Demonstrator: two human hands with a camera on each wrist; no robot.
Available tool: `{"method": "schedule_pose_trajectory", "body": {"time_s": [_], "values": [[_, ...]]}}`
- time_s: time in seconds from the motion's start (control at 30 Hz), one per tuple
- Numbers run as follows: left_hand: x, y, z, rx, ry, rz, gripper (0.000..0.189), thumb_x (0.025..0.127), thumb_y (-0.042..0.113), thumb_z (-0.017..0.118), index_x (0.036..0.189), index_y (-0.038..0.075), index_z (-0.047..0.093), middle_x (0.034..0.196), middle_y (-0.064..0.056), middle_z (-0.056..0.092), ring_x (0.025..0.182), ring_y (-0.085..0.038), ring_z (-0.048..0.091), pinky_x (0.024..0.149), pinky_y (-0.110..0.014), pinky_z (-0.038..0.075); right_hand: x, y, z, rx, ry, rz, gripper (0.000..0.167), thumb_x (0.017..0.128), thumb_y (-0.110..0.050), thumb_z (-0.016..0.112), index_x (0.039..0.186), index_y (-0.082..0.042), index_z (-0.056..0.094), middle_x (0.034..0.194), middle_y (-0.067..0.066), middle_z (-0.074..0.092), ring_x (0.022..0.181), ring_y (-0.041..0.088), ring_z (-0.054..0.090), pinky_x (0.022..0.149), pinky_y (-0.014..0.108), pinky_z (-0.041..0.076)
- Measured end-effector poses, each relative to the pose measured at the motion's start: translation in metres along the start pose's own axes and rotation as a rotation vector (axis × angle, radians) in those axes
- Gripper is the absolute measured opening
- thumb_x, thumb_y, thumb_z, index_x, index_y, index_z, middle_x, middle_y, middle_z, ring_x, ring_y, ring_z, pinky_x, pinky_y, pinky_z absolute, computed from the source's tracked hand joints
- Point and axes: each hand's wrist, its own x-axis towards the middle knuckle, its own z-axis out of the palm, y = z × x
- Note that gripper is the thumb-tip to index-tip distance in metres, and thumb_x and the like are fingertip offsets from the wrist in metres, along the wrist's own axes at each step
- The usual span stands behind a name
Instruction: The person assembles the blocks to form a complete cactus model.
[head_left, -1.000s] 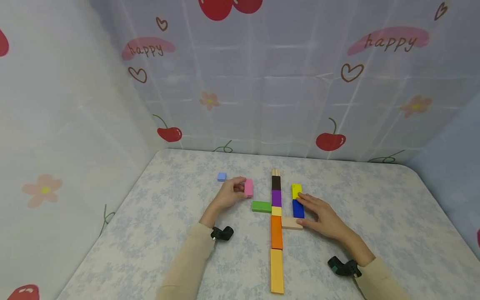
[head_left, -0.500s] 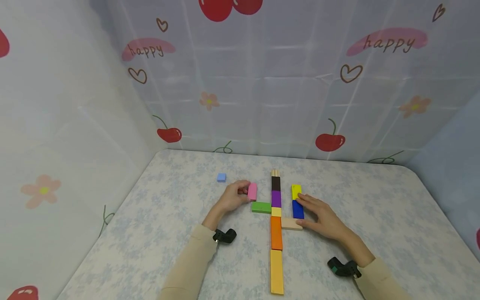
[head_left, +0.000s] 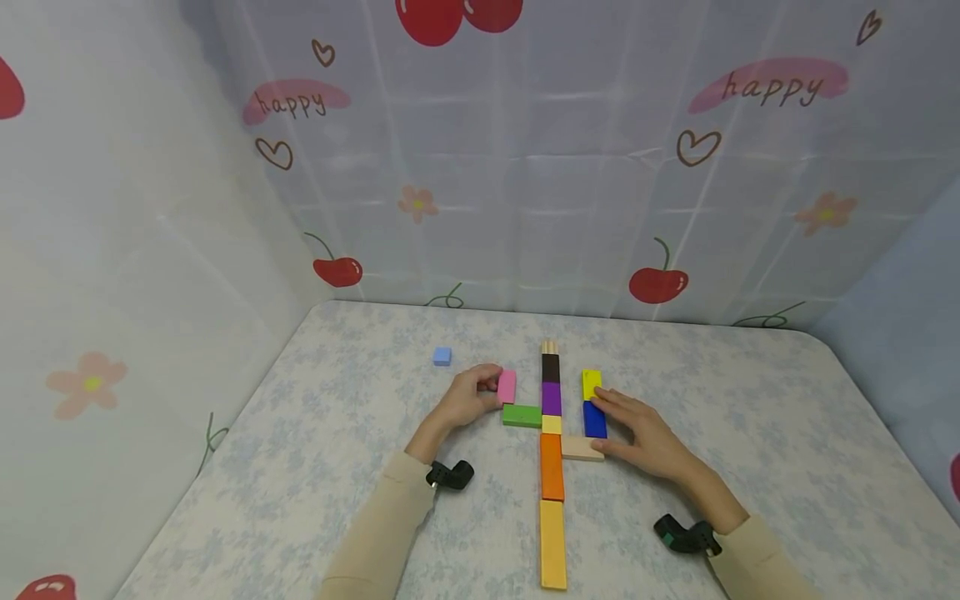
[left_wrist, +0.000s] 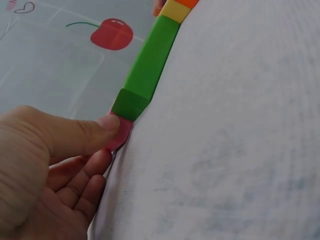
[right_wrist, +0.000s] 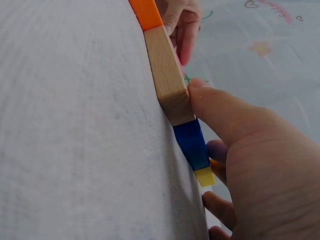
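My left hand (head_left: pixel 465 398) pinches a pink block (head_left: pixel 507 387) between thumb and fingers. The pink block's near end meets the outer end of a green block (head_left: pixel 522 416); the left wrist view shows the pink end (left_wrist: pixel 120 136) right against the green one. On the other side, my right hand (head_left: pixel 645 429) lies with fairly straight fingers beside the blocks. Its thumb touches a plain wooden block (head_left: pixel 581 448), and its fingertips rest along a blue block (head_left: pixel 595 420) and a yellow block (head_left: pixel 591 383), lined up end to end.
A central column runs toward me: thin pale sticks (head_left: pixel 550 347), then dark brown, purple (head_left: pixel 551 398), pale yellow, orange (head_left: pixel 552 467) and golden-yellow blocks (head_left: pixel 553 546). Beyond my left hand sits a light blue block (head_left: pixel 442 357). Patterned curtains stand behind the table (head_left: pixel 750 400).
My left hand has moved right and slightly nearer with the pink block, bringing it to the green block's outer end. The right hand has stayed in place.
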Motion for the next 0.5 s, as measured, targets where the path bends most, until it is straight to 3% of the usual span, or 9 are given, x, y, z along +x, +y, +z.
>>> {"method": "schedule_pose_trajectory", "body": {"time_s": [0.5], "values": [[0.0004,0.0004,-0.0009,0.043,-0.013,0.024,0.054,0.086,0.002,0.072,0.136,-0.005,0.053,0.136,-0.017,0.057,0.110,-0.027,0.060,0.099,-0.040,0.049,0.0006,-0.0013,-0.0003,-0.005,0.001,0.007,0.068,0.085,-0.039,0.074,0.141,-0.005,0.053,0.150,0.017,0.045,0.138,0.042,0.039,0.108,0.064,0.032]]}}
